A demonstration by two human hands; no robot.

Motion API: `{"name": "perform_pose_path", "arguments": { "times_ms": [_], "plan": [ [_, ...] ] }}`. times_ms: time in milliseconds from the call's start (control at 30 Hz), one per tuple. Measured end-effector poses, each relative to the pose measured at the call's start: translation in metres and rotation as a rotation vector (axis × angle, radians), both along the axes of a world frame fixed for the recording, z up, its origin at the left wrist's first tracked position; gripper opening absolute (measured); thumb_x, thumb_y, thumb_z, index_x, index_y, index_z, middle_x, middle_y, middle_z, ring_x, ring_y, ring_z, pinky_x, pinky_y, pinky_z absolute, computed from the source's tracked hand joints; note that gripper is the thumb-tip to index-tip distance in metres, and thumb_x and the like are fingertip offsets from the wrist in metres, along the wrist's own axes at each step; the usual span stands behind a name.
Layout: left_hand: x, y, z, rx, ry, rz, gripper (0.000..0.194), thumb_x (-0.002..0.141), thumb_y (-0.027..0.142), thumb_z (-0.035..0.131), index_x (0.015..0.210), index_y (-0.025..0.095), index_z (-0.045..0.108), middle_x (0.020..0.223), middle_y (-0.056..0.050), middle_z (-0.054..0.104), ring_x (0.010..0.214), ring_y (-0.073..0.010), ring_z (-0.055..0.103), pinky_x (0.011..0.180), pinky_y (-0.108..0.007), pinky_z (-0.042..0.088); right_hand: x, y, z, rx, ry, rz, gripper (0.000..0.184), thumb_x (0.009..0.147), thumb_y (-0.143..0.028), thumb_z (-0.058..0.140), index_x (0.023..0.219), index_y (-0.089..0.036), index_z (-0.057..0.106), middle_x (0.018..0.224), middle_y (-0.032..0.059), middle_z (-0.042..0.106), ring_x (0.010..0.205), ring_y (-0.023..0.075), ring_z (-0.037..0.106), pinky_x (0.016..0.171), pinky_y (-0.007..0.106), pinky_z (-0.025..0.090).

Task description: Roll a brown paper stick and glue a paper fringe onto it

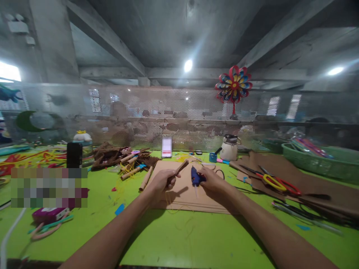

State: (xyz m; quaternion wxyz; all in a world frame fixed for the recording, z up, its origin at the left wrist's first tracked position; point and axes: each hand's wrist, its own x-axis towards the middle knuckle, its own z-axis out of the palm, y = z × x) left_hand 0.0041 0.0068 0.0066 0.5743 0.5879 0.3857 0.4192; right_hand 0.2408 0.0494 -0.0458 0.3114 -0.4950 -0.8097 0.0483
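My left hand (166,180) is closed around a folded strip of brown paper (183,167), whose free end points up and to the right. My right hand (208,178) grips a blue glue gun (194,177); a clear glue stick (196,192) juts from its lower end toward me. Both hands are above a sheet of tan cardboard (179,203) lying on the green table. The glue gun and the paper strip are a small gap apart. My right fingers partly hide the gun's handle.
Brown paper rolls (131,172) and crumpled paper lie to the left. On the right, yellow-handled scissors (274,182) and red-handled scissors (290,186) rest on brown paper (316,186) near a green basket (308,160). A phone (166,147) stands behind the cardboard, and a pale jug (228,148) is farther right.
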Motion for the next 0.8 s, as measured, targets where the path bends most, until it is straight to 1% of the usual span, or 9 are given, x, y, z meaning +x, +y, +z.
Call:
{"name": "perform_pose_path", "arguments": {
  "times_ms": [67, 167, 233, 267, 333, 400, 533, 667, 800],
  "plan": [
    [0.001, 0.0, -0.001, 0.026, 0.017, -0.008, 0.023, 0.075, 0.033, 0.048, 0.072, 0.012, 0.056, 0.044, 0.006, 0.035, 0.039, -0.0059, 0.025, 0.044, -0.024, 0.012, -0.001, -0.003, 0.008, -0.013, 0.073, 0.026, 0.033, 0.058, -0.008, 0.053, 0.087, -0.017, 0.067, 0.093, 0.0078, 0.062, 0.089, 0.0216, 0.054, 0.079, 0.031, 0.04],
    [0.004, 0.002, -0.007, 0.094, 0.033, -0.02, 0.026, 0.076, 0.037, 0.049, 0.075, 0.012, 0.056, 0.046, 0.006, 0.036, 0.04, -0.006, 0.027, 0.044, -0.023, 0.015, -0.01, -0.016, 0.029, -0.056, 0.346, 0.042, 0.028, 0.065, -0.015, 0.055, 0.089, -0.017, 0.067, 0.097, 0.0083, 0.064, 0.093, 0.0221, 0.055, 0.082, 0.033, 0.041],
    [0.008, 0.002, -0.01, 0.151, 0.038, -0.031, 0.029, 0.077, 0.043, 0.05, 0.077, 0.014, 0.055, 0.048, 0.006, 0.038, 0.042, -0.006, 0.028, 0.044, -0.022, 0.017, -0.023, -0.03, 0.042, -0.21, 0.532, 0.181, 0.028, 0.069, -0.026, 0.059, 0.094, -0.015, 0.065, 0.097, 0.0088, 0.065, 0.089, 0.0207, 0.057, 0.079, 0.033, 0.043],
    [0.01, 0.002, -0.012, 0.179, 0.042, -0.04, 0.031, 0.077, 0.045, 0.05, 0.076, 0.014, 0.053, 0.049, 0.006, 0.039, 0.042, -0.006, 0.029, 0.044, -0.022, 0.019, -0.031, -0.037, 0.046, -0.281, 0.616, 0.255, 0.032, 0.07, -0.032, 0.06, 0.097, -0.015, 0.064, 0.098, 0.0088, 0.064, 0.087, 0.0197, 0.058, 0.076, 0.032, 0.043],
    [0.014, -0.001, -0.014, 0.232, 0.049, -0.076, 0.032, 0.077, 0.047, 0.05, 0.072, 0.015, 0.05, 0.05, 0.007, 0.04, 0.043, -0.0057, 0.031, 0.044, -0.021, 0.021, -0.049, -0.051, 0.05, -0.381, 0.694, 0.337, 0.035, 0.07, -0.039, 0.061, 0.094, -0.014, 0.063, 0.091, 0.0081, 0.065, 0.08, 0.0177, 0.057, 0.069, 0.029, 0.044],
    [0.018, -0.004, -0.014, 0.267, 0.059, -0.114, 0.033, 0.078, 0.047, 0.05, 0.07, 0.016, 0.048, 0.05, 0.007, 0.039, 0.042, -0.0054, 0.031, 0.044, -0.021, 0.022, -0.064, -0.06, 0.05, -0.401, 0.783, 0.304, 0.034, 0.067, -0.042, 0.064, 0.084, -0.012, 0.063, 0.079, 0.0066, 0.064, 0.07, 0.0157, 0.056, 0.063, 0.027, 0.042],
    [0.023, -0.008, -0.015, 0.306, 0.079, -0.135, 0.033, 0.079, 0.047, 0.049, 0.072, 0.014, 0.051, 0.05, 0.005, 0.043, 0.044, -0.0071, 0.038, 0.045, -0.022, 0.028, -0.076, -0.065, 0.047, -0.326, 0.942, 0.222, 0.03, 0.062, -0.039, 0.069, 0.071, -0.011, 0.061, 0.065, 0.0034, 0.061, 0.06, 0.0131, 0.052, 0.059, 0.026, 0.04],
    [0.024, -0.01, -0.016, 0.299, 0.08, -0.16, 0.031, 0.079, 0.045, 0.049, 0.072, 0.015, 0.05, 0.055, 0.003, 0.048, 0.047, -0.0081, 0.042, 0.047, -0.022, 0.032, -0.074, -0.064, 0.047, -0.307, 1.043, 0.165, 0.031, 0.058, -0.039, 0.071, 0.069, -0.011, 0.061, 0.062, 0.0033, 0.061, 0.057, 0.0136, 0.052, 0.056, 0.026, 0.039],
    [0.026, -0.016, -0.011, 0.298, 0.094, -0.144, 0.029, 0.079, 0.043, 0.049, 0.072, 0.015, 0.05, 0.056, 0.003, 0.048, 0.048, -0.008, 0.043, 0.047, -0.022, 0.031, -0.074, -0.064, 0.047, -0.279, 1.081, 0.16, 0.031, 0.059, -0.04, 0.071, 0.068, -0.011, 0.062, 0.063, 0.0045, 0.062, 0.058, 0.0145, 0.053, 0.056, 0.026, 0.041]
  ]
}}
